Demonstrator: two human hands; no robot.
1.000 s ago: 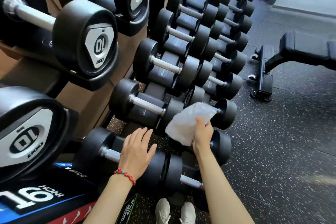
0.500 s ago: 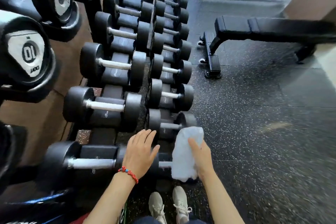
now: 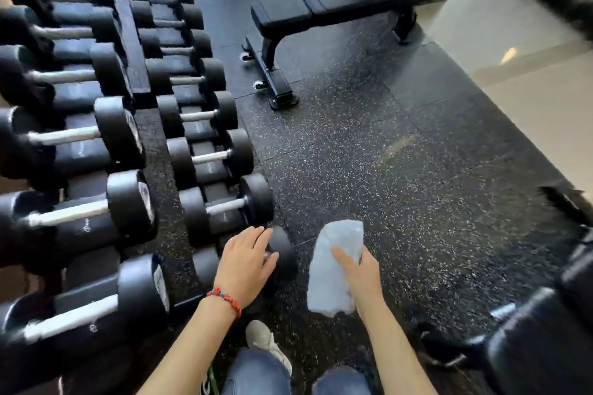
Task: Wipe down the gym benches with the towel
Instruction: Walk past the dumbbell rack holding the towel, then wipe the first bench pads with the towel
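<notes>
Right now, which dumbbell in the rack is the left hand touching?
The left hand rests on the nearest dumbbell of the right-hand column, the one closest to the person's feet; the others lie further along, untouched.

Both bare forearms reach forward and down.
The left hand (image 3: 248, 261) is palm down with fingers straight and slightly spread, a red bead bracelet (image 3: 224, 297) at its wrist; the right hand (image 3: 359, 272) grips a towel (image 3: 333, 269).
</notes>
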